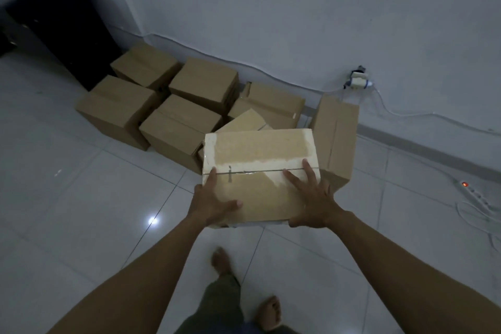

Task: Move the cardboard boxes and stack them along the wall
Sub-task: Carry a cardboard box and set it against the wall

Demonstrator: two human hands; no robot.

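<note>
I hold a pale, tape-worn cardboard box (257,154) above the tiled floor, in front of me. My left hand (214,198) grips its near left corner, thumb on top and fingers along the side. My right hand (311,198) grips the near right corner, fingers spread on the lid and thumb round the front edge. Several brown boxes (179,127) sit on the floor against the wall (298,22) just beyond. A taller box (336,130) stands on end to the right, and a tilted box (244,122) is partly hidden behind the held one.
A black cabinet (54,22) stands in the left corner. A wall socket (357,80) with cables sits above the skirting. On the floor at the right lies a power strip (474,192) with a red light and loose cords. My bare feet (222,260) are below.
</note>
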